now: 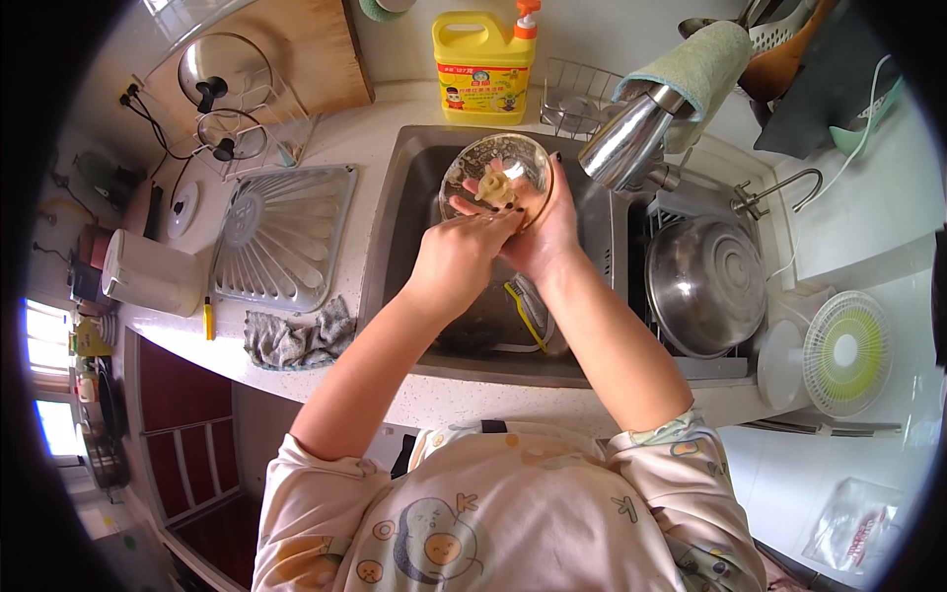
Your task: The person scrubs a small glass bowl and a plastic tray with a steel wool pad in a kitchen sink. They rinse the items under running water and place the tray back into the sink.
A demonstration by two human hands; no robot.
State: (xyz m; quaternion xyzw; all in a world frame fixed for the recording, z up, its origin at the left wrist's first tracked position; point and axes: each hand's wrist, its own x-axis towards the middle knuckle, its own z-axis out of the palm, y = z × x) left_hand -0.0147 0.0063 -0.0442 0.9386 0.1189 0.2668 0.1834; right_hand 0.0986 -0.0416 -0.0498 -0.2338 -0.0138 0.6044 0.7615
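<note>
A clear glass bowl (462, 166) is held tilted above the stainless steel sink (385, 244). My right hand (549, 222) supports it from beneath and along its right side; fingers show through the glass. A pale, yellowish soft clump (495, 185) lies in the bowl, and the glass looks wet, with small bubbles. My left hand (462, 251) is at the near rim, its fingertips bunched beside the clump. Whether those fingers pinch anything is hidden. Below the hands, a grey and yellow scrubbing brush (527, 311) rests in the sink.
A steel faucet (629, 140) with a cloth over it reaches in from the upper right. Behind the sink stand a yellow detergent jug (484, 70) and a wire basket (584, 74). A drainboard (281, 229) and crumpled cloth (296, 337) lie left; an upturned metal basin (706, 285) sits right.
</note>
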